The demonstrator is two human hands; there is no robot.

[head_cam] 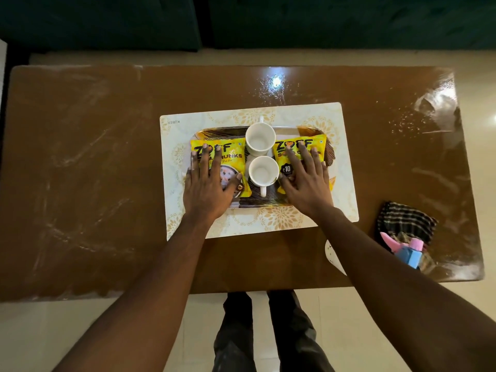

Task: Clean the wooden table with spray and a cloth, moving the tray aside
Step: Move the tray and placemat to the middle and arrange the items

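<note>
A patterned tray (268, 204) rests on a white floral placemat (346, 162) in the middle of the brown wooden table (80, 170). The tray carries two white mugs (260, 138) (263, 170) between two yellow snack packets (230, 154) (316, 142). My left hand (208, 183) lies flat, fingers spread, on the left packet. Spread the same way, my right hand (306, 181) lies on the right packet. A dark striped cloth (405, 224) and a spray bottle with a pink and blue head (405, 251) sit near the table's front right corner.
White dusty smears cover the table's left half and right end. A dark green sofa (107, 20) stands beyond the far edge. My legs (268, 331) are at the near edge on a pale tiled floor. A small white item (331, 252) peeks out beside my right forearm.
</note>
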